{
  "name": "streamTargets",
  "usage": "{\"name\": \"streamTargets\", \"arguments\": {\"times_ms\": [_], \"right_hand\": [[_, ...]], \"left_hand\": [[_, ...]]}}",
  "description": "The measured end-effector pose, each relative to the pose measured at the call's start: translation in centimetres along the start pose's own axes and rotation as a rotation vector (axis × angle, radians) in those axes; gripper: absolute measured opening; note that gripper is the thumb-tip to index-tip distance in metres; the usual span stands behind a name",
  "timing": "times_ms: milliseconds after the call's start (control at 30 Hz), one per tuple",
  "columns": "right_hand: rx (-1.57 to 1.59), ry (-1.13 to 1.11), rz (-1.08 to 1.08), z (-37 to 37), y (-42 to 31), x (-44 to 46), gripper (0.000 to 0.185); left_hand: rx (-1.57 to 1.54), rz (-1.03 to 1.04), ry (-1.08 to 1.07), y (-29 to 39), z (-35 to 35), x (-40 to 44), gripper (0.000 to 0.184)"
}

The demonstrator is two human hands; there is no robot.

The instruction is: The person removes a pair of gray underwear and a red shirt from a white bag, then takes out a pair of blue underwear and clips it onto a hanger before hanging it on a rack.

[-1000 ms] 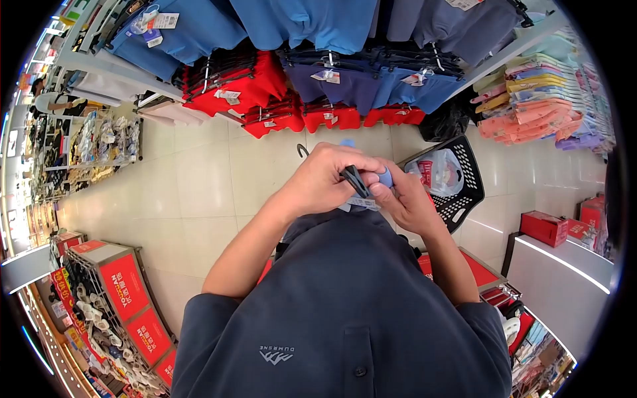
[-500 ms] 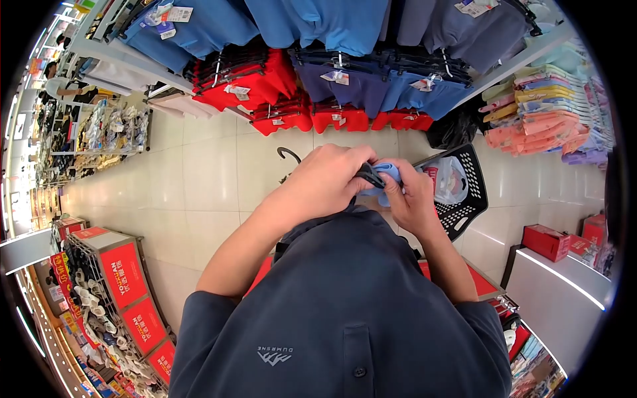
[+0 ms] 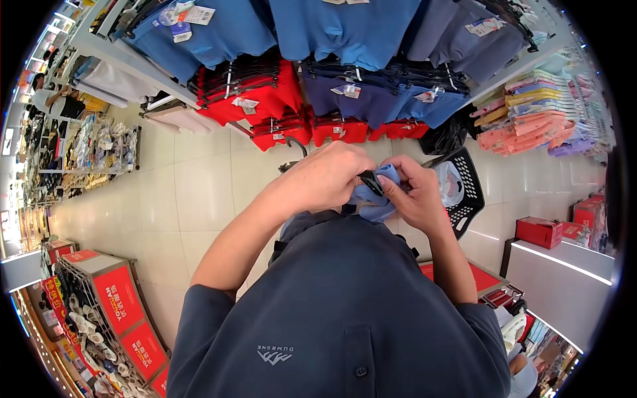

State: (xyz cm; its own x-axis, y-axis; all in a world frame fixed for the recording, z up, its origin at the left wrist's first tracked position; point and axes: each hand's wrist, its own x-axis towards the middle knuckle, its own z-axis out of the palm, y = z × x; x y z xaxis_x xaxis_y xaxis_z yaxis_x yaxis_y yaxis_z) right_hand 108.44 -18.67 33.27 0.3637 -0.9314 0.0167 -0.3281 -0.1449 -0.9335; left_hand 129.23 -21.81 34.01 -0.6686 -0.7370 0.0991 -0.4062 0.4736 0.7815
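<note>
My left hand point(image 3: 330, 174) is closed on a black clip hanger, whose hook point(image 3: 296, 144) sticks out beyond the knuckles. The hanger's black clip point(image 3: 371, 182) shows between my two hands, in front of my chest. My right hand point(image 3: 415, 192) pinches the edge of a blue garment point(image 3: 379, 207) right beside that clip, thumb on top. The garment hangs down against my dark shirt, and much of it is hidden by my hands and body. Whether the clip's jaws are fastened on the cloth, I cannot tell.
Racks of blue shorts point(image 3: 345, 33) and red garments point(image 3: 269, 93) stand ahead. A black basket point(image 3: 468, 189) holding a clear plastic package sits on the floor to the right. Pastel clothes point(image 3: 541, 113) hang at the far right; red-panelled shoe racks point(image 3: 119, 302) stand behind left.
More of the blue garment now shows below my hands. My right hand has shifted slightly right, and the hanger's hook has tilted and moved right. The view has shifted a little.
</note>
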Motion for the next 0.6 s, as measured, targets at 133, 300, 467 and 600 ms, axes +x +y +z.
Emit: {"name": "streamTargets", "arguments": {"times_ms": [133,300,467,600], "right_hand": [[-0.032,0.049,-0.045,3.5,-2.8,1.5,0.018],[-0.318,-0.096,-0.219,7.4,-4.9,3.8,0.026],[-0.464,-0.240,-0.125,10.8,-7.3,6.0,0.021],[-0.432,-0.432,-0.044,12.9,-8.2,7.2,0.018]], "left_hand": [[-0.008,0.016,-0.031,-1.3,-3.7,-2.7,0.026],[0.093,0.006,-0.062,-3.4,-6.9,-6.7,0.017],[0.145,0.050,-0.093,-5.7,-9.2,-10.0,0.015],[0.133,0.044,-0.156,-7.0,-10.2,-12.4,0.018]]}}
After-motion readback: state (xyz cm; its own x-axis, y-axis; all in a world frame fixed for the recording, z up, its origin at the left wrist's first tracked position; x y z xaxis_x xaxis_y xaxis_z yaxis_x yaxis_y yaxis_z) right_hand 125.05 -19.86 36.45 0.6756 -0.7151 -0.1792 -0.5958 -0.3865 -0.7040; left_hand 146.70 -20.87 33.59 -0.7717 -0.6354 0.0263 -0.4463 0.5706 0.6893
